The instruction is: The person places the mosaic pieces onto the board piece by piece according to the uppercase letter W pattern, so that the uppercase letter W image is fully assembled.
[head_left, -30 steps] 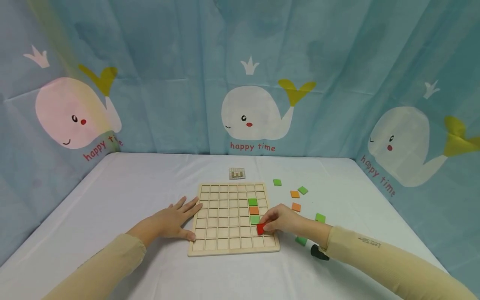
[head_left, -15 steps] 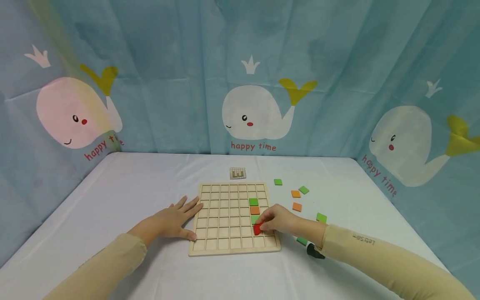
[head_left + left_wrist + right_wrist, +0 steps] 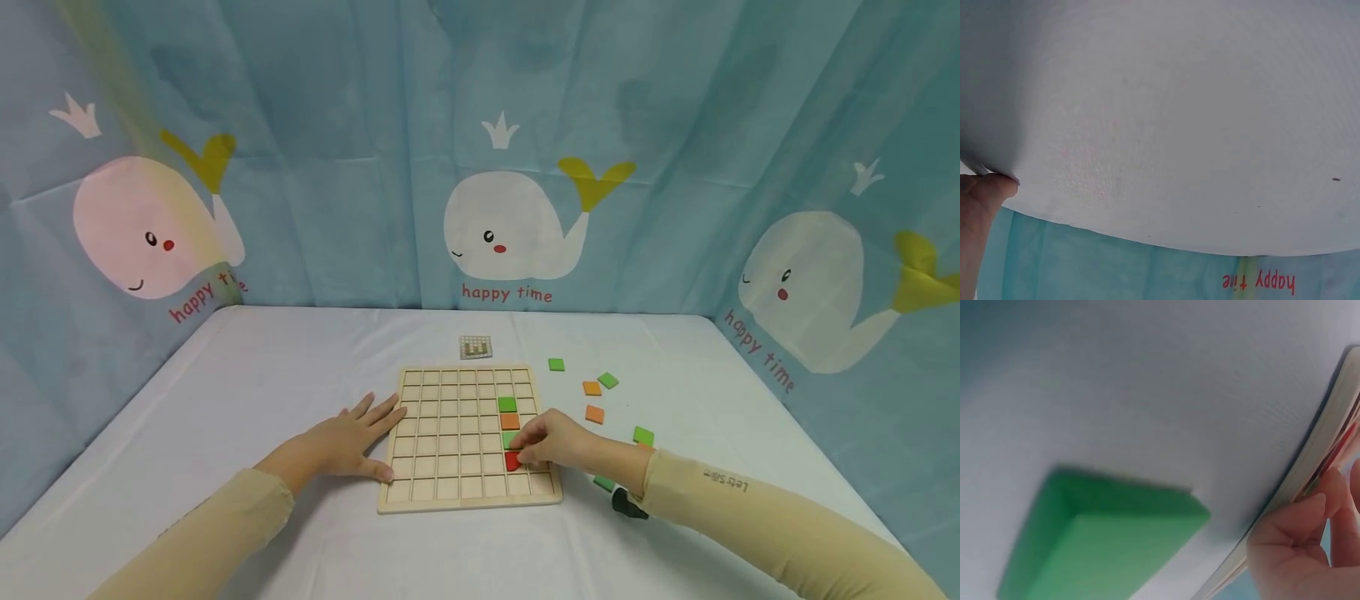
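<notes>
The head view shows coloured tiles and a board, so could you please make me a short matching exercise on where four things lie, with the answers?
Things
1. Red tile
2. Orange tile on the board
3. Patterned card
4. Loose green tiles

Places
A. Beyond the far edge of the grid board
B. On the white cloth, to the right of the board
C. Nearest the person in the column of four coloured tiles
D. Between two green tiles in that column

Pairs: 1-C, 2-D, 3-A, 4-B
</notes>
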The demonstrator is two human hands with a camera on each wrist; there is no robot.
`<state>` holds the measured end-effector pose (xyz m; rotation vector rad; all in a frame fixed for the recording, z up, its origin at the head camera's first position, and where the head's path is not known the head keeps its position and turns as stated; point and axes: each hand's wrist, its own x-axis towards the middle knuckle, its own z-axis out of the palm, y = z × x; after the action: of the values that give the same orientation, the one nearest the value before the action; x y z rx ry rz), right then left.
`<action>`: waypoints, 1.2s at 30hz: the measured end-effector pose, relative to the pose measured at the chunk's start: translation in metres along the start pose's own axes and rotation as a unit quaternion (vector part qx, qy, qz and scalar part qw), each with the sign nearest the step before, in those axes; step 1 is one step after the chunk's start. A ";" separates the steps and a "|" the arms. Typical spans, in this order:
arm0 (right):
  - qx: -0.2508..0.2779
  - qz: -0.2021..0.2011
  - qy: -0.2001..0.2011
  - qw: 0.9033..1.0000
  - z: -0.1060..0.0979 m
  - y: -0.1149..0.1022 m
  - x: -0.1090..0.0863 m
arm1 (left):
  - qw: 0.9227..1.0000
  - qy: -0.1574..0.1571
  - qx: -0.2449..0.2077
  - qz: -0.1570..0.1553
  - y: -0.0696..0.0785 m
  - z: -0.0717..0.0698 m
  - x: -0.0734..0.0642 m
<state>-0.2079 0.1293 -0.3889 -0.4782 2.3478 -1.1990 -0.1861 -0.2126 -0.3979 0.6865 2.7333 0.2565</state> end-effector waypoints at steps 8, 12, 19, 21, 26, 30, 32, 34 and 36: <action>0.016 0.006 0.007 1.000 -0.006 0.004 -0.002 | 1.000 0.002 -0.003 0.004 0.000 0.002 0.000; 0.026 0.004 0.009 1.000 -0.013 0.005 -0.005 | 1.000 0.002 -0.002 0.003 0.001 0.002 -0.001; 0.012 0.000 0.027 1.000 -0.034 0.004 -0.010 | 1.000 0.002 0.000 -0.002 0.001 0.001 -0.002; 0.008 -0.001 0.032 0.999 -0.041 0.004 -0.012 | 1.000 0.003 -0.001 -0.001 0.001 0.001 -0.002; -0.005 -0.003 0.049 0.999 -0.061 0.006 -0.018 | 1.000 0.006 0.000 0.002 0.001 0.000 -0.001; -0.021 -0.002 0.066 0.998 -0.080 0.009 -0.022 | 1.000 0.010 0.004 0.006 -0.001 0.000 -0.001; -0.027 -0.004 0.076 0.997 -0.090 0.012 -0.024 | 1.000 0.012 0.004 0.009 -0.001 0.001 -0.001; -0.028 -0.006 0.081 0.996 -0.098 0.016 -0.025 | 1.000 0.013 0.001 0.012 -0.001 0.001 -0.001; -0.025 -0.007 0.085 0.996 -0.106 0.019 -0.025 | 1.000 0.013 0.000 0.014 -0.001 0.001 -0.001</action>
<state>-0.2459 0.2228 -0.3441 -0.4244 2.5270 -1.2346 -0.1856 -0.2139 -0.3990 0.7262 2.7493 0.2748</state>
